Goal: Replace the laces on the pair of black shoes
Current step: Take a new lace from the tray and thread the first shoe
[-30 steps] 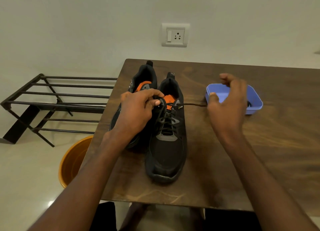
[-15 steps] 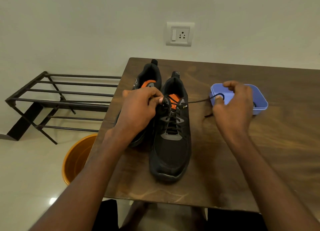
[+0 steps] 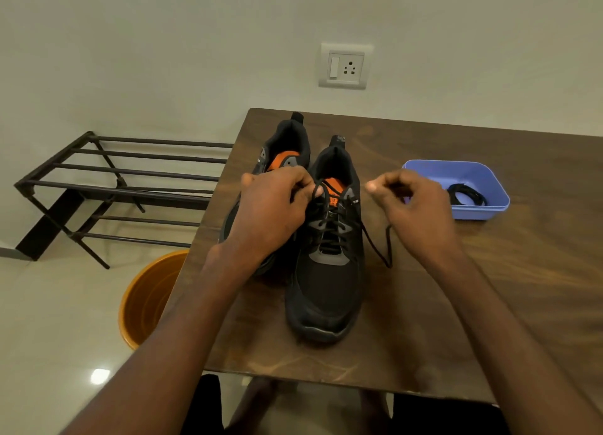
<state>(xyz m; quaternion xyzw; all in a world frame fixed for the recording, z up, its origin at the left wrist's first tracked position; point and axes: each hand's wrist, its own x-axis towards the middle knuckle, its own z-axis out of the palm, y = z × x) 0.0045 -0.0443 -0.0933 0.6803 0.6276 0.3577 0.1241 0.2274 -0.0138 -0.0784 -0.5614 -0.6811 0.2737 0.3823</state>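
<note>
Two black shoes with orange insoles stand side by side on the brown wooden table (image 3: 473,304). The right shoe (image 3: 328,284) is laced with a black lace (image 3: 375,245) whose free end loops down beside it. My left hand (image 3: 270,212) pinches the lace at the shoe's top eyelets and hides much of the left shoe (image 3: 287,144). Just right of the shoe's collar, my right hand (image 3: 414,206) has its fingers curled, holding the other lace end, which hangs from it.
A blue plastic tray (image 3: 476,173) with a coiled black lace (image 3: 466,196) sits at the right of the table. An orange bucket (image 3: 143,301) stands on the floor by the table's left edge. A black metal rack (image 3: 107,186) stands against the wall.
My right hand has moved from the blue tray back toward the shoe, and the lace that was stretched taut now hangs slack in a loop. My left hand stays at the eyelets.
</note>
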